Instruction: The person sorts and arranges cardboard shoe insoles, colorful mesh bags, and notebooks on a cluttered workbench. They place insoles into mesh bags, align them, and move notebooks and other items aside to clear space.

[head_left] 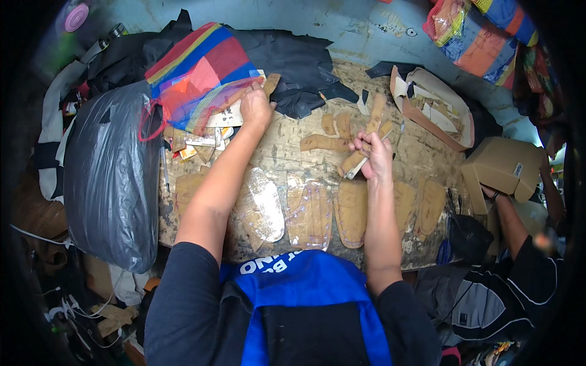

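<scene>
Blue apron closest; right hand pinches tan pieces, light and stiff, I'd judge, best held mid-length; left hand at mesh bag, fingers I can't read.

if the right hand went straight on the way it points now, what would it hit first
Probably the long, flat tan strip of cardboard-like material just beyond the right hand, though depth is unclear: the strip may already touch the fingers.

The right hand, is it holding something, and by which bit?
Yes, the right hand grips some flat tan pieces, seemingly around their middle; ends stick out.
</scene>
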`<state>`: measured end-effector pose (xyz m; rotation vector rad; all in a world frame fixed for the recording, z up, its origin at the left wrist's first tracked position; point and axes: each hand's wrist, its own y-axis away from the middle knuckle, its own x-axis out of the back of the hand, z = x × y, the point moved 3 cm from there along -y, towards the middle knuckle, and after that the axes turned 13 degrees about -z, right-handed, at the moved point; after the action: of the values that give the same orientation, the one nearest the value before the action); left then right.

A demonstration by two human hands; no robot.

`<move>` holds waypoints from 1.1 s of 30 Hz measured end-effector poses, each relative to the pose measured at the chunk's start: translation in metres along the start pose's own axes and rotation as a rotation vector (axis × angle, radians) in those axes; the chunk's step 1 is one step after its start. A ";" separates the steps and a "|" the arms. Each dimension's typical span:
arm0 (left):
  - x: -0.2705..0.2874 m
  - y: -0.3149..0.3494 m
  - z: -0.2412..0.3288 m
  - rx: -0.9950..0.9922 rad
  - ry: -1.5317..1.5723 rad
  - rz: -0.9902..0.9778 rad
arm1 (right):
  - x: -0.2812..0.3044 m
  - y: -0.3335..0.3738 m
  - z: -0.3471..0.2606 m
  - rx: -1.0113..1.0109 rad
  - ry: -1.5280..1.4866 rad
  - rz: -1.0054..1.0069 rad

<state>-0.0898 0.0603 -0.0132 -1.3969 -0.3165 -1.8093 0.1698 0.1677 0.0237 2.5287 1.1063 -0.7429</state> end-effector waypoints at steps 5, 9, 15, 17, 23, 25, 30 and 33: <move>0.000 -0.034 -0.008 0.074 0.134 -0.110 | 0.002 0.004 0.001 -0.031 -0.021 0.008; 0.014 -0.039 -0.018 0.067 0.591 -0.160 | -0.007 0.003 0.009 -0.043 0.015 -0.013; 0.021 -0.018 -0.015 0.223 0.941 -0.203 | -0.040 -0.030 0.053 -0.312 0.420 -0.123; 0.024 -0.009 -0.011 0.261 1.059 -0.166 | -0.054 -0.050 0.060 -0.152 0.914 -0.072; 0.033 0.026 -0.011 0.318 1.813 -0.165 | -0.081 -0.078 0.079 -0.140 1.544 -0.042; 0.038 0.034 -0.016 0.253 1.975 -0.251 | -0.080 -0.083 0.080 -0.180 1.482 -0.017; 0.042 0.050 -0.029 0.128 2.267 -0.362 | -0.072 -0.078 0.068 -0.212 0.787 0.056; 0.040 0.055 -0.032 0.091 2.269 -0.402 | -0.081 -0.062 0.047 -0.190 0.427 -0.137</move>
<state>-0.0746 -0.0127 -0.0037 1.2830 0.5628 -2.3942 0.0614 0.1397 0.0265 2.5263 1.4172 -0.1106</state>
